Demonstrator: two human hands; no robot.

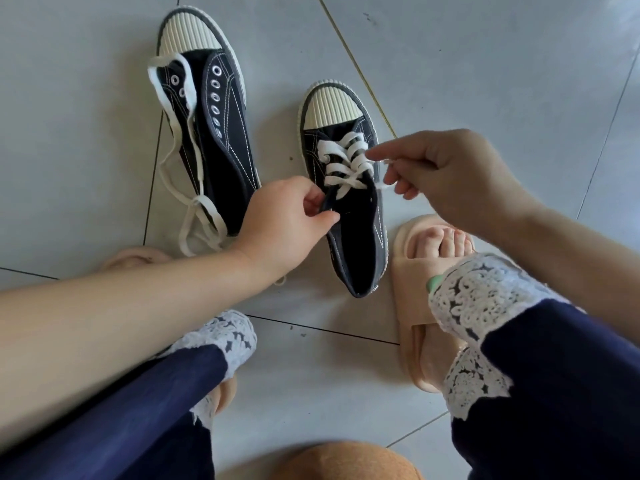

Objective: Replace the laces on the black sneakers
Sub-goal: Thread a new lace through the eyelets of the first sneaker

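Observation:
Two black canvas sneakers with ribbed cream toe caps lie on the tiled floor. The right sneaker [353, 230] carries a white lace [343, 161] threaded through its upper eyelets. My left hand [287, 220] pinches that shoe's left eyelet edge near the tongue. My right hand [446, 174] pinches the lace end just right of the shoe and holds it up. The left sneaker [221, 140] has bare eyelets, and a loose white lace [187, 174] is draped over and beside it.
My feet in beige slippers [419, 306] rest on the grey floor tiles [450, 64], the right one touching the laced shoe's heel side. Navy trousers with white lace cuffs [485, 299] fill the lower frame. A brown rounded object [346, 462] sits at the bottom edge.

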